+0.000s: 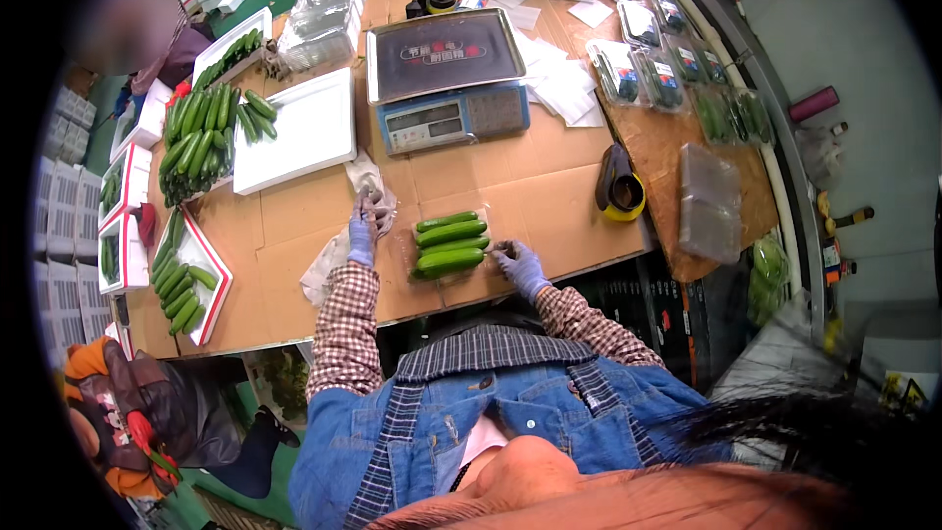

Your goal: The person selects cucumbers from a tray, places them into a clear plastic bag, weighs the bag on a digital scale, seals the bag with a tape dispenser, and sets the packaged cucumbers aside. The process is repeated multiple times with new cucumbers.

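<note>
In front of me a clear plastic tray (412, 276) lies on the cardboard-covered table, with several green cucumbers (452, 244) side by side in it. My right hand (522, 269), in a thin purple glove, has its fingers bent at the right edge of this tray; whether they grip it is unclear. To the left of the tray, my left hand (362, 232), gloved the same way, has its fingers closed on a crumpled white cloth (377, 199). More of the cloth lies beneath the wrist.
Beyond the tray stands a blue weighing scale (452, 118). A tape dispenser (620, 188) and empty clear boxes (710, 202) lie to the right, packed boxes (640, 77) behind. Cucumbers (199, 136) and a white foam lid (298, 132) are left. Another person (147, 412) is at lower left.
</note>
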`<act>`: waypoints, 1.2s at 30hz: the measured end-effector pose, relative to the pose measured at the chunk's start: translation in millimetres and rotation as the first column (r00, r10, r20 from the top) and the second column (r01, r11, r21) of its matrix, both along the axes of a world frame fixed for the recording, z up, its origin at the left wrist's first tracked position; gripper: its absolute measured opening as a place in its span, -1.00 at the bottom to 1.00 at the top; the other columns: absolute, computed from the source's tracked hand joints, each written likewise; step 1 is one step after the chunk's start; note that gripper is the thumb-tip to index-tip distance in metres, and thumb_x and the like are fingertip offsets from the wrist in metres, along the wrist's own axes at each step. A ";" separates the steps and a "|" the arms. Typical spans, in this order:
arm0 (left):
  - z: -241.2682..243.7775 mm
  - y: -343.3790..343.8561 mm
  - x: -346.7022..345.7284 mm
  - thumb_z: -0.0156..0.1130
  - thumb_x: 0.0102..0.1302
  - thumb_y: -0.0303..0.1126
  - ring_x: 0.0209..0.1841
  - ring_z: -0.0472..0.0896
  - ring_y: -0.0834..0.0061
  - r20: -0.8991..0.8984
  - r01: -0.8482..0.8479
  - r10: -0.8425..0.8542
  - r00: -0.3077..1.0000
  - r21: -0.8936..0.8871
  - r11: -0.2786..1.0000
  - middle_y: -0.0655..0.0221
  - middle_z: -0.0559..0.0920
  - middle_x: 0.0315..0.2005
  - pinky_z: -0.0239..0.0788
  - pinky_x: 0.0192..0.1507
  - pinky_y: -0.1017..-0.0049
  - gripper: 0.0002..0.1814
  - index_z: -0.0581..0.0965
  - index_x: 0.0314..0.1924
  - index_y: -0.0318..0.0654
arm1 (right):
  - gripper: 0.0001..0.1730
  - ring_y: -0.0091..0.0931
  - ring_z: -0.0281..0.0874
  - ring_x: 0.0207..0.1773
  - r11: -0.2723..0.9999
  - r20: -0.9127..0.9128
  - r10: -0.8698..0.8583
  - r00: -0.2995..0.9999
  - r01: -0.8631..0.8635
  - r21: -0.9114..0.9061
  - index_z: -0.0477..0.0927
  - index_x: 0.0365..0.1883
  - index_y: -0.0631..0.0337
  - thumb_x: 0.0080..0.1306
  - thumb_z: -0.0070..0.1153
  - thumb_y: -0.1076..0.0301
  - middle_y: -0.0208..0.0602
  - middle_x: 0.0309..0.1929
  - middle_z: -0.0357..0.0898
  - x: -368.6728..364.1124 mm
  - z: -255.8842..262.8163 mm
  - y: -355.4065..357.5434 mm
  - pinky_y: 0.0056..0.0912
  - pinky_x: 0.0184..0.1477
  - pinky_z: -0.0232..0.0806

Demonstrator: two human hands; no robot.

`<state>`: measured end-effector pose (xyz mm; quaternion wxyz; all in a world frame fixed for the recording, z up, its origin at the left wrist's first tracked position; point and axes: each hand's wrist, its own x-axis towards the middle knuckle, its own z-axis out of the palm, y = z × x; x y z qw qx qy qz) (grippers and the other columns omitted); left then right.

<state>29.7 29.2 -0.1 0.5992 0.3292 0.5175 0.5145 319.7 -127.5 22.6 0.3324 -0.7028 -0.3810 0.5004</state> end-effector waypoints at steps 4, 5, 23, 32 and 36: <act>26.3 -19.4 -9.4 0.05 0.42 -0.13 -0.58 0.27 0.76 0.016 0.050 -0.048 0.999 -0.155 0.987 0.38 0.52 -0.23 0.16 -0.54 0.70 -0.62 0.48 0.12 -0.16 | -0.69 -0.59 0.51 -0.41 1.000 -0.064 0.010 0.998 -0.009 0.010 0.53 -0.09 0.19 0.32 0.13 0.17 -0.38 -0.39 0.60 -2.9 -3.1 -6.3 -0.53 -0.44 0.40; 23.9 -27.4 -10.8 0.05 0.42 -0.15 -0.56 0.29 0.75 -0.046 0.081 -0.083 0.995 -0.058 0.995 0.38 0.52 -0.24 0.18 -0.50 0.70 -0.65 0.50 0.09 -0.16 | -0.67 -0.60 0.50 -0.39 1.000 -0.061 0.024 0.998 -0.023 0.012 0.53 -0.08 0.18 0.34 0.10 0.13 -0.40 -0.37 0.60 -1.8 -2.6 -6.0 -0.54 -0.43 0.40; -45.0 -196.7 8.0 -0.01 0.41 -0.38 -0.48 0.47 0.53 -0.480 -0.210 0.109 0.871 -0.162 0.964 0.25 0.53 -0.32 0.38 -0.38 0.55 -0.71 0.36 0.06 -0.36 | -0.52 -0.39 0.61 -0.22 0.988 -0.655 -0.039 0.755 -0.070 -0.139 0.32 0.05 0.22 0.31 0.17 0.17 -0.26 -0.13 0.50 13.9 -11.8 8.0 -0.37 -0.22 0.52; -17.1 -228.2 1.1 -0.04 0.21 -0.64 -0.25 0.58 0.42 0.047 0.078 -0.067 0.997 -0.327 0.942 0.28 0.42 -0.12 0.56 -0.35 0.39 -0.29 0.03 0.34 0.00 | -0.71 -0.38 0.58 -0.08 0.972 -0.745 0.088 0.661 -0.221 -0.081 0.38 -0.04 0.19 0.31 0.12 0.40 -0.30 -0.14 0.49 24.7 -9.9 -6.7 -0.23 -0.04 0.51; 23.2 -184.4 8.2 -0.08 0.17 -0.69 -0.27 0.60 0.40 0.120 -0.055 0.084 0.989 -0.224 0.973 0.34 0.40 -0.22 0.58 -0.27 0.41 -0.35 0.15 0.28 -0.09 | -0.75 -0.27 0.59 -0.17 0.983 -0.805 -0.129 0.580 -0.032 -0.180 0.38 -0.08 0.21 0.29 0.08 0.52 -0.28 -0.21 0.47 15.3 4.4 0.3 -0.17 -0.07 0.54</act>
